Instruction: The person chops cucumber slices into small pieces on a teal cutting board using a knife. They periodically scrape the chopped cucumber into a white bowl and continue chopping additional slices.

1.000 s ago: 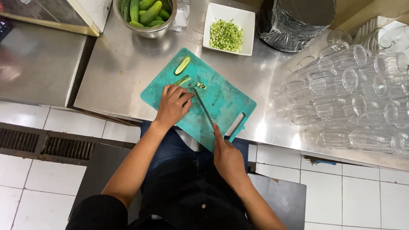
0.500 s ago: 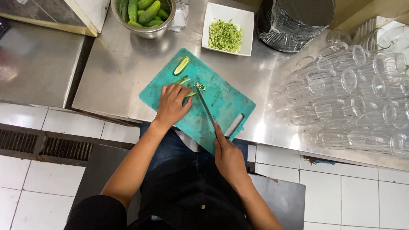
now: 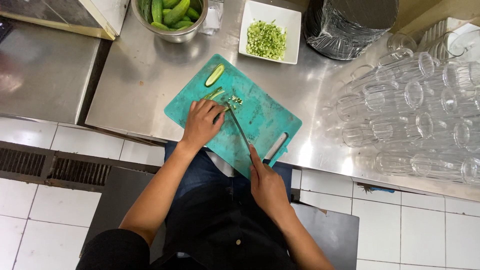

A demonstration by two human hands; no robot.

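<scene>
On a teal rectangular plastic cutting board (image 3: 260, 115) on the steel desk (image 3: 135, 75), green cucumber strips (image 3: 214, 94) are pinned under the left hand (image 3: 201, 122), fingers together. A slim steel knife (image 3: 239, 127) is gripped by the right hand (image 3: 266, 182) at 5 o'clock. A half cucumber (image 3: 215, 75) lies at 12 o'clock.

The right hand (image 3: 266, 182) now sits slightly lower and nearer the body than a second ago, and the knife (image 3: 239, 126) it grips lies at a steeper slant, its tip close against the left hand (image 3: 201, 122). The fingertips of that hand are curled tighter over the cucumber strips (image 3: 214, 93). A few more diced bits (image 3: 235, 100) lie beside the blade on the board (image 3: 265, 112)
</scene>
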